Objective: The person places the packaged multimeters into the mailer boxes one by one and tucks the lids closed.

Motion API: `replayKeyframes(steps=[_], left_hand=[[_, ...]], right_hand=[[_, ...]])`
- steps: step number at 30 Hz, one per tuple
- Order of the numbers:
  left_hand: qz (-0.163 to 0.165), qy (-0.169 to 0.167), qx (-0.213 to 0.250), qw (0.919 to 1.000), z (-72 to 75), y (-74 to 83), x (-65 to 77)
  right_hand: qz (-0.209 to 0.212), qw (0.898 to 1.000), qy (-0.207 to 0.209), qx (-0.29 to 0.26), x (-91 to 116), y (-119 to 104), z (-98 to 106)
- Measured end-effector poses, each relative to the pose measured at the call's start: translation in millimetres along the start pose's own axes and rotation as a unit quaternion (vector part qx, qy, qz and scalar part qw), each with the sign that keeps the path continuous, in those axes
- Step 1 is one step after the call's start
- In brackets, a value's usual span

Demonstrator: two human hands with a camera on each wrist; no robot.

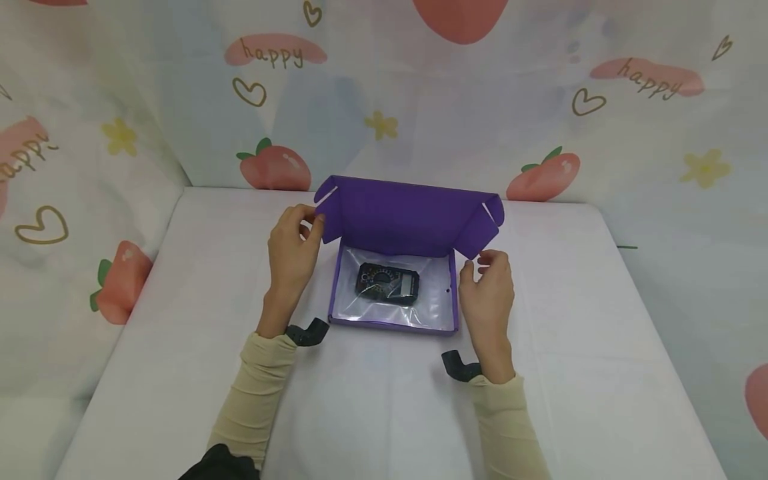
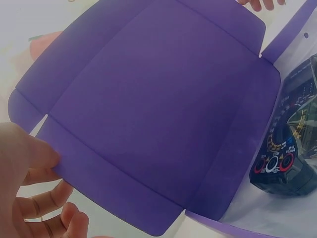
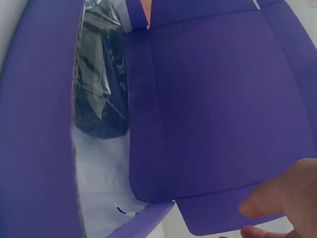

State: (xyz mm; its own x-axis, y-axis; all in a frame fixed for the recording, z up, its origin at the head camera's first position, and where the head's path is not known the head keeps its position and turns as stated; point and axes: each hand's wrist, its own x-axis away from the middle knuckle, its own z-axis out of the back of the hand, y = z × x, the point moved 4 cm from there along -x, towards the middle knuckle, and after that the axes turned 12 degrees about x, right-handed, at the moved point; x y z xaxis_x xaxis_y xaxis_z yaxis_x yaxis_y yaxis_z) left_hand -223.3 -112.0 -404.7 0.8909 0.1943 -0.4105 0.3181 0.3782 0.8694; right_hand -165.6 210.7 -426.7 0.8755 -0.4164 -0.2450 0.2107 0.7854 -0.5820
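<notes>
The chief risk lies with the lid [image 1: 414, 217], which stands raised behind the box [image 1: 393, 327] and is handled only by its sides. The left hand [image 1: 294, 250] has its fingers pinching the left flap [image 1: 332, 227], thumb on the inner face; the right hand [image 1: 489, 293] has its thumb and fingers at the right flap [image 1: 477, 233], though I cannot tell whether they actually grip it. An uneven pull could therefore twist the lid and crease or tear a flap near its slit. Neither hand holds the box down, so a tug might drag it over the worktop [image 1: 570, 300]. The meter [image 1: 387, 283] lies inside the box, amid clear plastic [image 1: 354, 303], and would probably slide if that happened. Were the lid lowered, flaps splayed outward could catch on the walls, or trap loose plastic.
</notes>
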Motion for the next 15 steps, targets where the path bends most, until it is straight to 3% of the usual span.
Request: replayKeyframes(steps=[15], left_hand=[[0.002,-0.013,0.011,0.9999,-2.8,2.6,7.6]], right_hand=[[0.012,1.0,0.004,-0.004,-9.5,5.1,2.4]])
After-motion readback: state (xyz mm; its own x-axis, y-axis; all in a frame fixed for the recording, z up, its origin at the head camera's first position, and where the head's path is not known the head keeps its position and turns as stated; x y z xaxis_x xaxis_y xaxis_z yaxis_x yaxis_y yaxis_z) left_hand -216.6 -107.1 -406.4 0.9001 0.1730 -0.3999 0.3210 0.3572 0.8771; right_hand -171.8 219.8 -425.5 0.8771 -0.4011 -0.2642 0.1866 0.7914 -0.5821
